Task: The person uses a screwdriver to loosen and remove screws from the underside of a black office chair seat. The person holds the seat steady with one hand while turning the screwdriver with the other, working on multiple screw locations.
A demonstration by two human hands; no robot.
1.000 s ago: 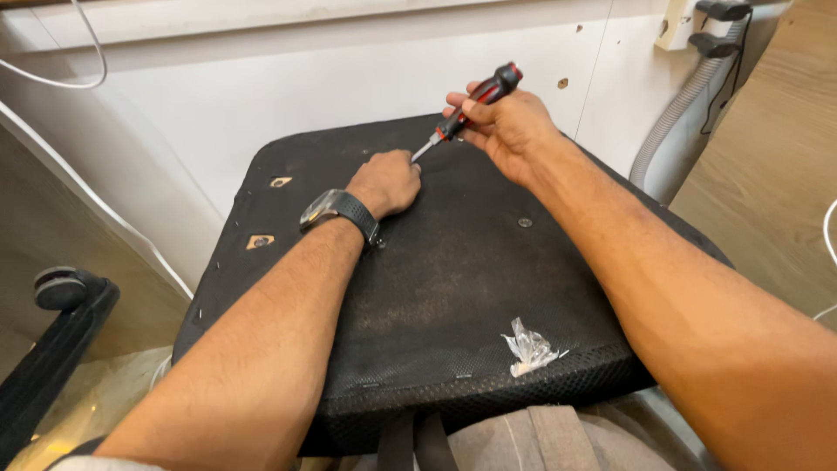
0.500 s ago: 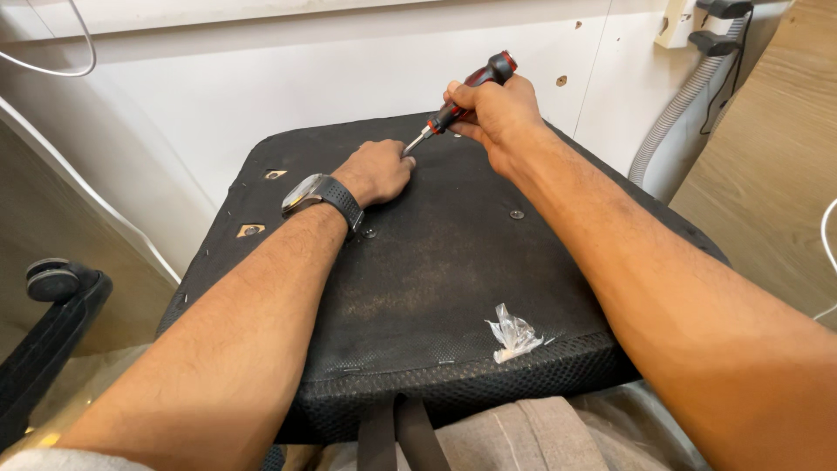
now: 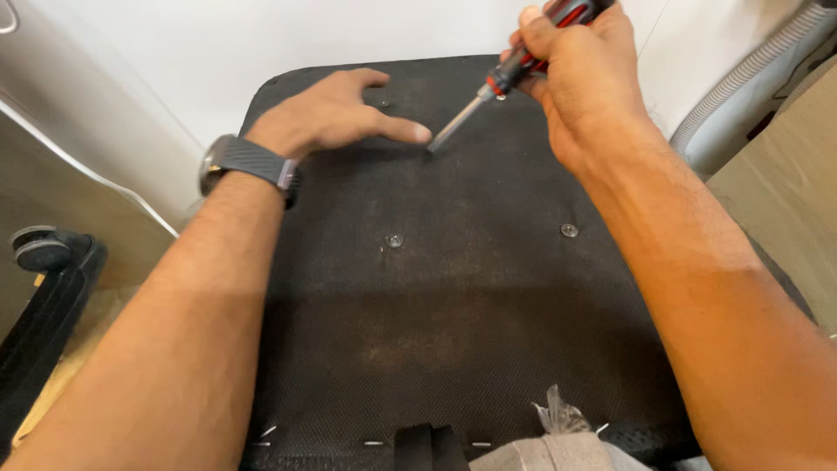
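Right hand (image 3: 586, 83) clenched around red-black screwdriver (image 3: 516, 71), tip angled down onto the black seat pad (image 3: 453, 296), near its far edge. Left hand (image 3: 336, 113) flat on the pad, grip released, index finger pointing just beside the tip. Two screws (image 3: 395, 241) sit mid-pad. Watch (image 3: 244, 166) on left wrist.
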